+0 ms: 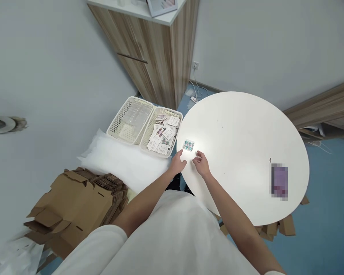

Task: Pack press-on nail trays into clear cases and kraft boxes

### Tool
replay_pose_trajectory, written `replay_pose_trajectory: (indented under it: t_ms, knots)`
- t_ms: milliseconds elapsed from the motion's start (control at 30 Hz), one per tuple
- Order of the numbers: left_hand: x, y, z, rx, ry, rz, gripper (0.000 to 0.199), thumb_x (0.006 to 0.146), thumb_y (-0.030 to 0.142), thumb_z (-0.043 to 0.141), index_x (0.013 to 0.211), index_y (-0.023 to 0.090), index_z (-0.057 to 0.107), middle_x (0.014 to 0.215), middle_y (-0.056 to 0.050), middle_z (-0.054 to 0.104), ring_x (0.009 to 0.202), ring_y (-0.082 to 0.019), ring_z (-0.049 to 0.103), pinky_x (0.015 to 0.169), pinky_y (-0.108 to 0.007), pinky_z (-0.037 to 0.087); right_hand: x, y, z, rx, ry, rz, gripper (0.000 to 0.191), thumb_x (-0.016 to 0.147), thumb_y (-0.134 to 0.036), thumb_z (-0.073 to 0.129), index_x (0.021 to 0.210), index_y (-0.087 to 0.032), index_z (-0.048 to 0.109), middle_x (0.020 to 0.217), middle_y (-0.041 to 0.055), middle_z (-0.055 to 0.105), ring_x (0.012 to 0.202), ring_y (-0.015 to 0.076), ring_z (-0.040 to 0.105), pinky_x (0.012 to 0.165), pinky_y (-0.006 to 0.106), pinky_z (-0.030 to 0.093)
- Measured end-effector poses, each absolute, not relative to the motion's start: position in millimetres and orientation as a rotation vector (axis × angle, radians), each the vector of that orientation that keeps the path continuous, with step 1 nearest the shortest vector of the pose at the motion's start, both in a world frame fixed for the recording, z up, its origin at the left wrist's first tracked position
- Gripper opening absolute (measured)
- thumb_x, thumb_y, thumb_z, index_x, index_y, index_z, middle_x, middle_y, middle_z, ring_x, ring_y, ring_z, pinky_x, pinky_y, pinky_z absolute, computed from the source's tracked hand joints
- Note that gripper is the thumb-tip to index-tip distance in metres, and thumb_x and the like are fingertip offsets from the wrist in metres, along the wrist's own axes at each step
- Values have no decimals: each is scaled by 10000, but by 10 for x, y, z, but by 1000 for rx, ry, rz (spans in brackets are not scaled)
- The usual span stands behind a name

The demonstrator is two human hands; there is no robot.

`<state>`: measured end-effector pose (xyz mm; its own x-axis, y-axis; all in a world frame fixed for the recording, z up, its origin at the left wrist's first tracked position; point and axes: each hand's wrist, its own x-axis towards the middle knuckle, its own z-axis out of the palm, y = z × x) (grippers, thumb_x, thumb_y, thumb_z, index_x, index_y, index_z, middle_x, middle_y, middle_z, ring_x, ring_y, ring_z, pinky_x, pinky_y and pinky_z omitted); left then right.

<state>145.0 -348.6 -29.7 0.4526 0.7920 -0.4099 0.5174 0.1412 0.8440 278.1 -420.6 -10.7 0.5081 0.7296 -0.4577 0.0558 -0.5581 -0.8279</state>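
A round white counter (246,126) is at right, flattened cardboard boxes (77,206) at lower left, and two white baskets (123,139) (one heaped with printed cards (162,139)) crowd the counter's left edge. The left hand (177,163) and right hand (202,164), empty, fingers loosely parted, are beside a small green-and-pink card (188,145) near that edge.

Over the tabletop (240,133), the middle and far edge give passage; in the way are a card (188,145) near the left edge, a basket (154,152) just beside that edge, and a blurred purple thing (280,180) toward the right edge.
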Motion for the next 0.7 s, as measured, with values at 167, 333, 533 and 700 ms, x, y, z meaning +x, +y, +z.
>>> replay_pose_trajectory:
  t_ms: [167,333,533,700]
  knots:
    - [1306,-3791,-167,1500,1241,309,517,705,167,553,1207,160,430,1273,-124,455,1178,-214,425,971,-357,346,2832,-4503,12,-1928,-705,1107,516,685,-310,498,1186,-202,435,1172,93,504,808,145,581,759,322,467]
    - [1129,-4059,-26,1478,1251,312,396,718,221,564,1110,176,516,1198,-107,531,1107,-227,494,910,-367,411,2837,-4720,10,-1859,-736,1204,429,682,-338,508,1085,-189,513,1048,78,570,753,148,579,714,320,474]
    - [830,-4079,201,1574,1285,391,362,693,260,599,1050,208,568,1105,-81,593,1023,-234,551,839,-360,461,2719,-4635,21,-1737,-841,1290,352,680,-345,526,983,-170,558,907,62,610,700,143,583,703,321,470]
    - [483,-3698,393,1729,1359,400,383,733,295,545,1104,204,535,1101,-72,592,971,-204,571,793,-326,476,2532,-4263,128,-1664,-986,1310,329,681,-339,530,965,-178,566,864,54,623,677,147,579,664,318,473]
